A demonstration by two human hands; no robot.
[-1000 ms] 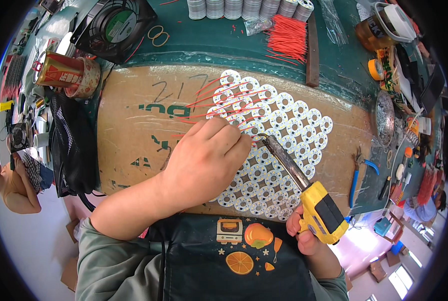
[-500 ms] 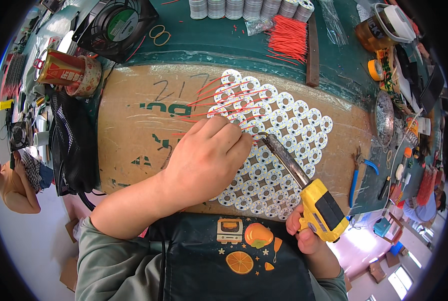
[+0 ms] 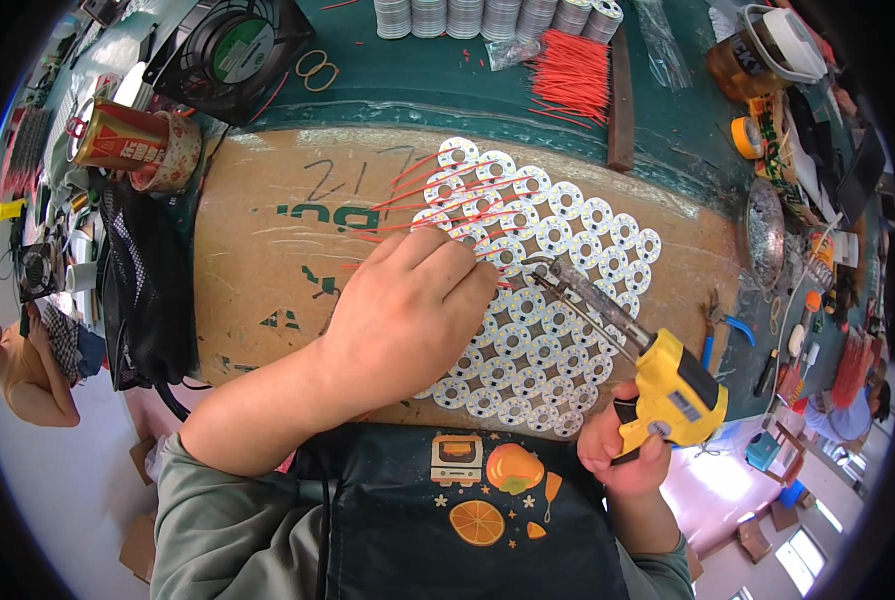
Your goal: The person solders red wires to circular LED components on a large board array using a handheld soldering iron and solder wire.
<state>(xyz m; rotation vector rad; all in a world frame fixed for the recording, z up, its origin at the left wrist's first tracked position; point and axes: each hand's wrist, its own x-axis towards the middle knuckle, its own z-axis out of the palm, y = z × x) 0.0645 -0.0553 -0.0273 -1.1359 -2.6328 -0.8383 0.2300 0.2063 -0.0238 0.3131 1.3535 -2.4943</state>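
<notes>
My right hand [image 3: 612, 450] is wrapped round the black trigger grip of a yellow soldering gun [image 3: 675, 395]. Its metal barrel points up and left, and the tip is close to my left fingertips, just off the boards. My left hand [image 3: 407, 310] is closed in a pinch over the rows of round white LED boards [image 3: 552, 236]. A short bit of red wire [image 3: 504, 286] shows at those fingertips; the rest of it is hidden under the hand. Other red wires [image 3: 437, 200] lie across the upper left boards, their free ends pointing left.
The boards lie on a brown cardboard sheet [image 3: 257, 260]. Beyond it are a bundle of red wires [image 3: 571, 78], a dark bar [image 3: 621, 110], stacked discs [image 3: 462, 18] and a black fan [image 3: 232, 50]. Blue-handled pliers [image 3: 708, 350] lie at the right; a can [image 3: 117, 135] stands left.
The soldering gun has tilted and shifted right, its tip drawing slightly away from my left fingertips. My left hand has hardly moved.
</notes>
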